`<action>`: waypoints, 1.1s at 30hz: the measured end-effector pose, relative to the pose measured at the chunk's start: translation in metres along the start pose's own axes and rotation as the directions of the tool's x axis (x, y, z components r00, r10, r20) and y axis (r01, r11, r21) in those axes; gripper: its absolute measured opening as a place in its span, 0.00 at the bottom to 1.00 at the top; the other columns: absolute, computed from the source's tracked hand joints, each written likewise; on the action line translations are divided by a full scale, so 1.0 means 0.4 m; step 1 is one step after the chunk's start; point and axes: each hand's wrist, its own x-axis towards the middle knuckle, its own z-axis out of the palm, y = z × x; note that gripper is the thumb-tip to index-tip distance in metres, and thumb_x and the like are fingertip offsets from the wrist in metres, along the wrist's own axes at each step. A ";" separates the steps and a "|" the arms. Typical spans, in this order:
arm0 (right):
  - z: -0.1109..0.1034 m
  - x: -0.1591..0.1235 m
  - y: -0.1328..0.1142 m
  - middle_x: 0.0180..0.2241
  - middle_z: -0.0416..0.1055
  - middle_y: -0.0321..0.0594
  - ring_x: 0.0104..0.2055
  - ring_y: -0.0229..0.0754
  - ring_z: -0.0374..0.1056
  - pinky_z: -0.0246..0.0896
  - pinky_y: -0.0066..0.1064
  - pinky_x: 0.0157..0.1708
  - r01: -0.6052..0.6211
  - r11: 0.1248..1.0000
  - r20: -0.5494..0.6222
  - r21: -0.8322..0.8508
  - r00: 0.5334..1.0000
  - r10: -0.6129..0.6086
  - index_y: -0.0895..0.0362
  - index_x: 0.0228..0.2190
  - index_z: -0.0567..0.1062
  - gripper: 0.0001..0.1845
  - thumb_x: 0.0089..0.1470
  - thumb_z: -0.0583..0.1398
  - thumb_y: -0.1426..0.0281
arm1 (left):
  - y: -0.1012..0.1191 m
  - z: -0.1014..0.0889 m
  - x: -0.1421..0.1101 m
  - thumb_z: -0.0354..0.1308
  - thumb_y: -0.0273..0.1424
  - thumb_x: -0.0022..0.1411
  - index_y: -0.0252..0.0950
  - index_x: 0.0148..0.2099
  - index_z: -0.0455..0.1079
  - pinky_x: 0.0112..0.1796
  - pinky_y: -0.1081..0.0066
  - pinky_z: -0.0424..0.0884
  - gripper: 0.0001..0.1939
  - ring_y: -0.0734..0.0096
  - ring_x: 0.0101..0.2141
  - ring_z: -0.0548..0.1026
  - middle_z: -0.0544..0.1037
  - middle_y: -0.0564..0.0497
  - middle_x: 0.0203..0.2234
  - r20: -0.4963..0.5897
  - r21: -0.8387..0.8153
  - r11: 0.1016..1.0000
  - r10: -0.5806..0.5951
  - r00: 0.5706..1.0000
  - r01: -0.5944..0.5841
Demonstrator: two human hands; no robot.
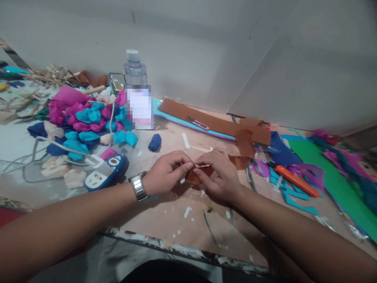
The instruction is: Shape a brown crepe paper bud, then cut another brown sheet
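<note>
Both hands meet over the middle of the table, thumbs and fingertips pinched together. My left hand [169, 173], with a metal watch [138, 186] on the wrist, grips the edge of a small brown crepe paper piece [198, 177]. On the other side my right hand [222, 173] pinches the same piece, which hangs below the fingers and is partly hidden by them. Just behind my right hand lies more crumpled brown crepe paper [246, 143]. A small dark blue paper bundle [154, 142] rests beyond my left hand.
Pink, blue and cream paper bundles [88, 114] are heaped at left, beside a blue-white power strip [106, 173] with cables. Behind stand a water bottle [134, 68] and a propped phone [139, 108]. A pink cutter [200, 124] lies on brown sheets [218, 118]; an orange cutter [296, 181] lies right.
</note>
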 end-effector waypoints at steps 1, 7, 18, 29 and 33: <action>0.001 -0.001 0.002 0.37 0.79 0.37 0.39 0.43 0.75 0.58 0.44 0.49 0.015 1.000 0.006 -0.005 1.000 -0.015 0.52 0.44 0.75 0.07 0.64 0.65 0.70 | 0.000 0.000 0.000 0.58 0.37 0.73 0.33 0.38 0.76 0.34 0.73 0.69 0.14 0.74 0.31 0.72 0.76 0.50 0.33 0.005 -0.017 1.000 -0.024 1.000 0.024; -0.002 -0.001 0.004 0.37 0.79 0.38 0.39 0.44 0.75 0.61 0.46 0.48 0.059 0.998 -0.029 -0.026 0.998 -0.060 0.50 0.45 0.78 0.09 0.64 0.64 0.72 | 0.008 -0.001 0.002 0.61 0.44 0.71 0.32 0.39 0.77 0.28 0.75 0.67 0.18 0.76 0.27 0.71 0.77 0.50 0.32 0.034 -0.088 0.986 -0.140 0.990 0.142; -0.001 0.008 0.005 0.34 0.77 0.39 0.39 0.46 0.73 0.63 0.43 0.44 -0.069 0.997 -0.149 0.032 0.986 0.073 0.53 0.37 0.75 0.02 0.65 0.63 0.69 | 0.007 -0.001 0.001 0.61 0.45 0.69 0.36 0.40 0.67 0.23 0.76 0.66 0.16 0.77 0.21 0.68 0.70 0.57 0.23 0.078 -0.157 0.942 -0.288 0.954 0.297; -0.001 0.011 0.008 0.33 0.76 0.40 0.38 0.45 0.72 0.66 0.41 0.41 -0.098 0.995 -0.215 0.027 0.971 0.101 0.53 0.37 0.75 0.04 0.64 0.64 0.67 | 0.016 0.003 0.000 0.65 0.44 0.64 0.34 0.36 0.72 0.24 0.75 0.70 0.17 0.73 0.22 0.73 0.73 0.54 0.20 0.050 -0.088 0.933 -0.345 0.937 0.348; -0.001 0.011 0.005 0.33 0.76 0.40 0.38 0.46 0.73 0.66 0.42 0.42 -0.090 0.996 -0.217 0.023 0.972 0.093 0.52 0.37 0.75 0.05 0.64 0.65 0.66 | 0.016 0.004 0.000 0.66 0.49 0.63 0.33 0.37 0.73 0.20 0.75 0.70 0.22 0.74 0.20 0.72 0.73 0.54 0.20 0.010 -0.150 0.904 -0.404 0.915 0.401</action>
